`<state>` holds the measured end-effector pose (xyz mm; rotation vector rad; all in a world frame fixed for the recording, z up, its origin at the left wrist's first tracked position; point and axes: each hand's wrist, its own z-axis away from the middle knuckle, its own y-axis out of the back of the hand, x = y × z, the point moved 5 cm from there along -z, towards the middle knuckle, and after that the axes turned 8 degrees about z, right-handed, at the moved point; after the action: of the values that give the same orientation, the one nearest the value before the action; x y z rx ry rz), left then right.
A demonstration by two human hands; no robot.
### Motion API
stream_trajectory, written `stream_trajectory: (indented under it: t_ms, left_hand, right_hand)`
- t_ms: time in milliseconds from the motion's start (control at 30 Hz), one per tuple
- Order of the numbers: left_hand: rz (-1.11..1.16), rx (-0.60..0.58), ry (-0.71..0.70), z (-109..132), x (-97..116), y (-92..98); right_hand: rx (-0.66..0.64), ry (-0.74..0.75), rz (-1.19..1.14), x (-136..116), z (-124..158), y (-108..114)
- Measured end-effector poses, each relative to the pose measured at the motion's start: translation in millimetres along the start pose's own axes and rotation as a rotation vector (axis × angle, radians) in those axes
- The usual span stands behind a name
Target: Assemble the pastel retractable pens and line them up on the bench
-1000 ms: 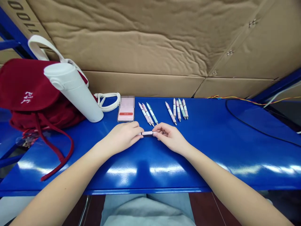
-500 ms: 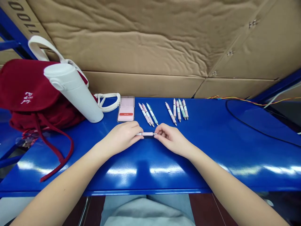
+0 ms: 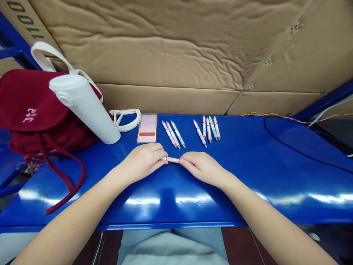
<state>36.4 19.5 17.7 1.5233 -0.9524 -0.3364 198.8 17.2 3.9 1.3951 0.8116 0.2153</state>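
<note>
Blue steel bench (image 3: 248,165), cardboard sheeting (image 3: 165,55) behind; left hand (image 3: 143,162) and right hand (image 3: 202,168) both closed on one pink pen (image 3: 171,159), pinching its ends, pen level just above mid-bench; nearby at the back edge, group of three pens (image 3: 173,134) and group of five pens (image 3: 209,129), all lying untouched; so one pen in hand, eight out; phone (image 3: 147,129) beside them; white bottle (image 3: 85,110), red bag (image 3: 33,106) toward left end.

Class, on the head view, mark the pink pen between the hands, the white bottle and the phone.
pink pen (image 3: 172,159), head view, on its barrel
white bottle (image 3: 88,110), head view, on its body
phone (image 3: 147,137), head view, on its screen's lower part
</note>
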Motion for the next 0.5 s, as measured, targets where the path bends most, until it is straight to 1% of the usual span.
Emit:
stream_trajectory:
  t_ms: [67,167,300,367,500]
  left_hand:
    - [-0.003,0.001,-0.007,-0.3,0.6,0.3]
    - [-0.012,0.015,-0.009,-0.7,1.3,0.8]
    - [-0.02,0.004,-0.012,-0.8,2.2,0.8]
    - [-0.023,0.006,-0.015,-0.5,2.4,1.3]
    - [-0.028,0.02,0.003,0.0,0.6,2.9]
  right_hand:
    - [0.011,-0.033,0.022,0.4,0.3,0.7]
    - [0.064,-0.068,0.034,0.6,0.8,3.6]
    - [0.018,-0.019,0.045,-2.3,0.3,0.8]
    - [0.006,-0.042,0.035,-0.7,0.4,-0.3]
    - [0.045,-0.092,0.029,2.7,1.0,1.1]
